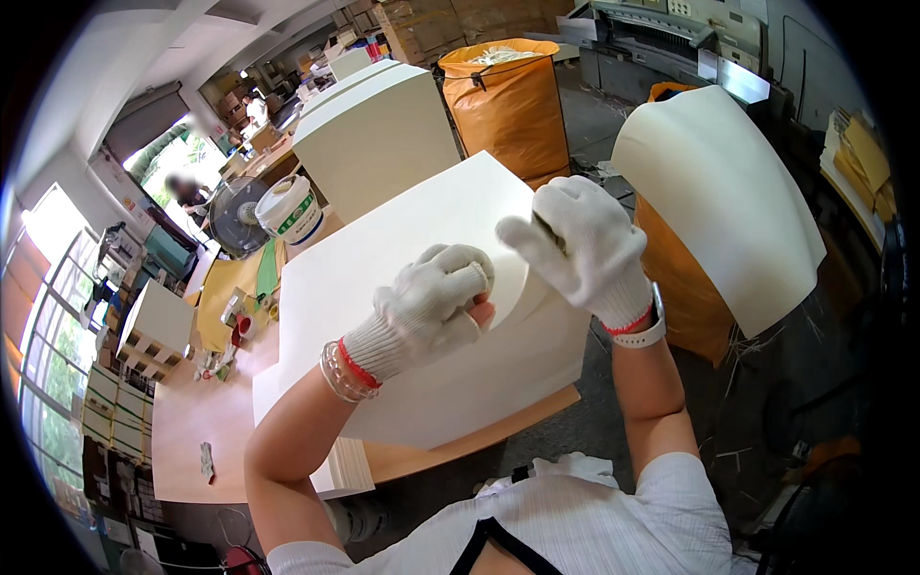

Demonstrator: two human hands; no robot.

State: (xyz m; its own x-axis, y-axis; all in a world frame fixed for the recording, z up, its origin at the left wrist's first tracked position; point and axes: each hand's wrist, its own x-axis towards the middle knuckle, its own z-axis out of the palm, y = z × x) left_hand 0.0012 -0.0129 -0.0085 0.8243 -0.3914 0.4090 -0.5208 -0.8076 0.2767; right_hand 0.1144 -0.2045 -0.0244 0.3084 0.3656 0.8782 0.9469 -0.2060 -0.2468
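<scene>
A large stack of white sheets (383, 287) lies on the table before me. My left hand (436, 297), in a white knit glove with bare fingertips showing, is closed above the stack. Its fingers curl inward, and what they hold, if anything, is hidden. Beside it, to the right, my right hand (586, 244) is raised in a similar glove, its thumb held away from bent fingers and nothing visible between them. Between my hands, a curved white sheet edge (517, 292) bends up near the stack's right side. I cannot tell whether either hand touches it.
Further back stands another tall white stack (379, 134). An orange sack (508, 110) of paper scraps is behind it to the right. A bent white sheet (719, 182) drapes over a second orange sack. At left are a white bucket (287, 206), a fan (238, 213) and a wooden tabletop (201, 431).
</scene>
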